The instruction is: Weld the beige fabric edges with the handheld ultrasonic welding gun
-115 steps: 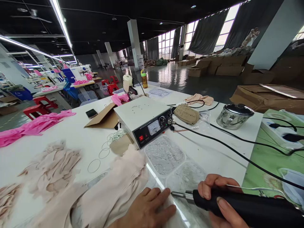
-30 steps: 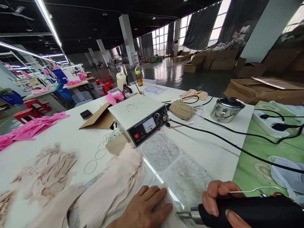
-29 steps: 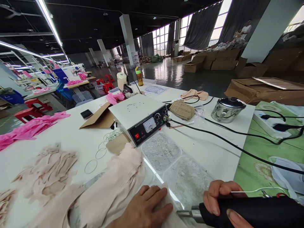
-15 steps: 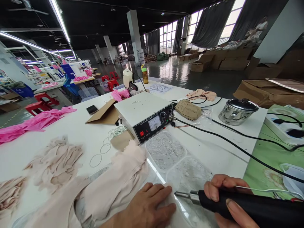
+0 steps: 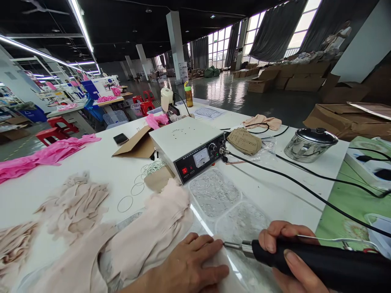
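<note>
My right hand wraps round the black body of an ultrasonic hand welder with a slim metal tip pointing left. That tip is close to the index fingertip of my left hand; whether they touch I cannot tell. My left hand lies flat, fingers stretched, on a thin pale piece of fabric mostly hidden beneath it. Under that is a clear plastic sheet with rounded outlines. Left of my hand lie beige fabric pieces. A control box with a dial and red switch stands behind the sheet.
Beige fabric heaps and pink cloth lie on the left. Thin rings and a cardboard flap are beside the box. A black cable crosses the right side, near a lidded steel pot and a power strip.
The welder's tip has shifted slightly left, closer to my left index fingertip. My left hand stays flat on the fabric. The whole view has shifted a little.
</note>
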A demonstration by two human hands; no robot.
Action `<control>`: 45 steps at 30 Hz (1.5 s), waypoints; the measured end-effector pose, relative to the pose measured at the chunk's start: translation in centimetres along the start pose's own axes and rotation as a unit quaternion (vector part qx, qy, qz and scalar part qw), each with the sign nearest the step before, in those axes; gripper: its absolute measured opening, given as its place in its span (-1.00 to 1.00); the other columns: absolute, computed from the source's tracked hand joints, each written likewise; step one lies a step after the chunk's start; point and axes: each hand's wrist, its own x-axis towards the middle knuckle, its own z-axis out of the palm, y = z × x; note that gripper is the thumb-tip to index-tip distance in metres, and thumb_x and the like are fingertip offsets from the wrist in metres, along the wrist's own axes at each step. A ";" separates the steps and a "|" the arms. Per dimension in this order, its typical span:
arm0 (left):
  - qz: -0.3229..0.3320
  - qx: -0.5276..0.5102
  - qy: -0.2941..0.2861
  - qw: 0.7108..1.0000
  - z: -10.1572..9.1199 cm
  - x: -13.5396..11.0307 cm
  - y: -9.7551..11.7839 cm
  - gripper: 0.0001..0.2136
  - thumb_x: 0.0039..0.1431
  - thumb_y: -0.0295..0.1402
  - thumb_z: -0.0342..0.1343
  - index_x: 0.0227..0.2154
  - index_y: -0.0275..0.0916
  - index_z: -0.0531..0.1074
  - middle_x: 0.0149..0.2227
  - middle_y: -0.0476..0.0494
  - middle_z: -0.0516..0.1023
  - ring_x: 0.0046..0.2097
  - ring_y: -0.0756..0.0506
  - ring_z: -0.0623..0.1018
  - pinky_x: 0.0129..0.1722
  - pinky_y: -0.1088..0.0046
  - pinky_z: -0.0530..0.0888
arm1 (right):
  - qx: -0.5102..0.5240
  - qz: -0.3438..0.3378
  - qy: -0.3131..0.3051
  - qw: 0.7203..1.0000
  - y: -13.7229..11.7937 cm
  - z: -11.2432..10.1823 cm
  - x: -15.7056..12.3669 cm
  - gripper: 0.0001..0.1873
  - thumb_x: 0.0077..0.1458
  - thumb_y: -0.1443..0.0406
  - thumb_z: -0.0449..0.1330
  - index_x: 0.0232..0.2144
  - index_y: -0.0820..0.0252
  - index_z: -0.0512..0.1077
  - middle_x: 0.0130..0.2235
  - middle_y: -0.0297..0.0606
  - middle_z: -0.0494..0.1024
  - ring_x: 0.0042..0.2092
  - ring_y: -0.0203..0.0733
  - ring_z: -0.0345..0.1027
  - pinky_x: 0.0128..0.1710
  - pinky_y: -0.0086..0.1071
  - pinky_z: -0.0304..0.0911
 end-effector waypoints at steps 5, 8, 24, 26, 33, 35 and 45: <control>0.006 -0.011 0.010 1.000 0.1 0.0 -0.2 -0.75 0.37 -0.13 -0.02 -0.06 -0.12 0.39 0.12 -0.19 0.39 0.02 -0.18 0.45 -0.12 0.35 0.35 | -0.005 -0.007 -0.017 1.000 0.0 -0.1 0.1 -0.89 0.12 0.27 0.17 -0.25 0.06 0.37 -0.33 -0.32 0.37 -0.40 -0.28 0.29 -0.38 -0.31 0.38; 0.010 -0.026 -0.005 1.000 -0.2 0.1 -0.2 -0.76 0.37 -0.16 -0.02 -0.05 -0.15 0.39 0.10 -0.15 0.41 0.01 -0.18 0.45 -0.12 0.36 0.35 | -0.001 -0.004 -0.016 1.000 0.0 -0.1 -0.1 -0.89 0.11 0.27 0.17 -0.25 0.06 0.36 -0.33 -0.31 0.37 -0.40 -0.27 0.29 -0.37 -0.30 0.36; 0.005 -0.031 -0.038 0.999 -0.8 0.2 -0.1 -0.78 0.36 -0.17 0.02 -0.03 -0.09 0.37 0.04 -0.09 0.42 0.00 -0.16 0.43 -0.09 0.36 0.34 | -0.002 0.001 0.008 1.000 -0.3 0.2 0.0 -0.89 0.07 0.26 0.20 -0.28 0.05 0.38 -0.37 -0.33 0.36 -0.44 -0.26 0.26 -0.43 -0.29 0.34; 0.007 -0.029 -0.038 0.999 -0.6 0.1 -0.1 -0.77 0.35 -0.16 0.02 -0.01 -0.08 0.37 0.06 -0.10 0.41 0.01 -0.17 0.43 -0.09 0.37 0.34 | -0.010 0.008 0.012 1.000 -0.6 0.1 -0.1 -0.88 0.07 0.24 0.21 -0.29 0.05 0.37 -0.37 -0.33 0.36 -0.44 -0.27 0.26 -0.42 -0.31 0.33; 0.011 -0.009 -0.033 0.999 -0.3 0.0 -0.1 -0.76 0.35 -0.15 0.03 0.00 -0.04 0.37 0.10 -0.07 0.38 0.03 -0.17 0.42 -0.09 0.36 0.33 | -0.024 0.032 -0.016 0.999 -1.6 -0.4 -0.8 -0.89 0.11 0.21 0.18 -0.27 0.01 0.36 -0.35 -0.32 0.34 -0.43 -0.26 0.30 -0.41 -0.30 0.35; 0.011 -0.010 -0.034 0.999 -0.4 0.0 0.0 -0.77 0.35 -0.15 0.04 0.00 -0.04 0.38 0.10 -0.07 0.37 0.03 -0.17 0.42 -0.09 0.37 0.32 | -0.025 0.031 -0.026 0.999 -1.7 -0.5 -0.8 -0.88 0.10 0.20 0.18 -0.27 0.00 0.36 -0.35 -0.32 0.34 -0.44 -0.26 0.30 -0.42 -0.31 0.35; 0.013 -0.008 -0.012 1.000 0.3 -0.2 0.0 -0.78 0.39 -0.17 -0.02 0.01 -0.01 0.38 0.12 -0.07 0.36 0.05 -0.17 0.39 -0.07 0.36 0.28 | -0.034 0.034 -0.034 0.998 -2.0 -0.2 -0.7 -0.90 0.09 0.20 0.22 -0.31 0.01 0.40 -0.39 -0.29 0.38 -0.44 -0.19 0.33 -0.45 -0.24 0.34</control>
